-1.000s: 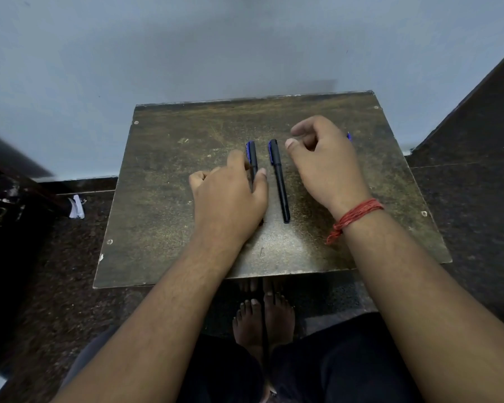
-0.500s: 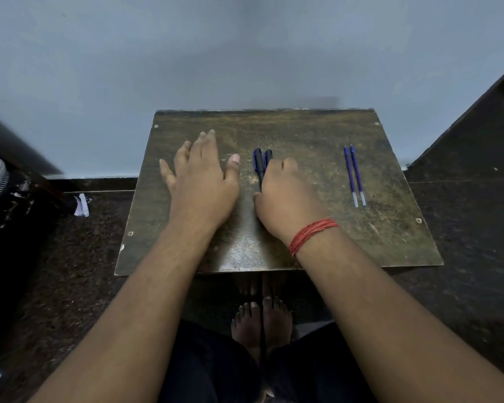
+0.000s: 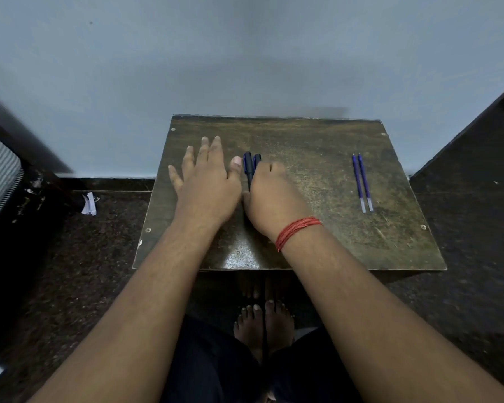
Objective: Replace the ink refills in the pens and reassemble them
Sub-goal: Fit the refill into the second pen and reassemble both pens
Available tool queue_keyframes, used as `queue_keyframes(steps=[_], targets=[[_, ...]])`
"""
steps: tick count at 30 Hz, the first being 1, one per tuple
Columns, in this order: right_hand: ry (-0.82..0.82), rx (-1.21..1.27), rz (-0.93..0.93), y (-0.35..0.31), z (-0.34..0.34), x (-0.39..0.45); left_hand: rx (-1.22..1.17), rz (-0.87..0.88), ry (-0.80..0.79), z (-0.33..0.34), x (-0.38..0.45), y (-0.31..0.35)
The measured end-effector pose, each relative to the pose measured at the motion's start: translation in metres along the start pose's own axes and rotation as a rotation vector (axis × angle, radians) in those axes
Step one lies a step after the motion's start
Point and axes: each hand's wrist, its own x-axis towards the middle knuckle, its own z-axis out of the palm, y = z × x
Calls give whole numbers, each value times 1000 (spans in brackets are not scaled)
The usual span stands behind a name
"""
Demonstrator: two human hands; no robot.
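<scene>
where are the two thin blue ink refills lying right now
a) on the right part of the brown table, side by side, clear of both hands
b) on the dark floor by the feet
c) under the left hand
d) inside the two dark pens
a: the two thin blue ink refills lie side by side on the right part of the worn brown table, well apart from the right hand and the left hand.

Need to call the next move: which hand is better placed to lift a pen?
Right, likely. The right hand is already curled over the two pens, while the left hand lies flat and open on the table beside them.
</scene>
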Motion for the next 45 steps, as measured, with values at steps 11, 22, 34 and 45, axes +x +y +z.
queue_keyframes(steps=[11, 22, 34, 45], targets=[[261, -117, 314, 114, -75, -3, 115, 216, -56, 20, -8, 18], [120, -90, 302, 107, -56, 6, 173, 221, -81, 30, -8, 19], [91, -64, 219, 61, -27, 5, 162, 152, -53, 27, -2, 16], [180, -37, 193, 68, -32, 5, 180, 159, -53, 26, -6, 16]])
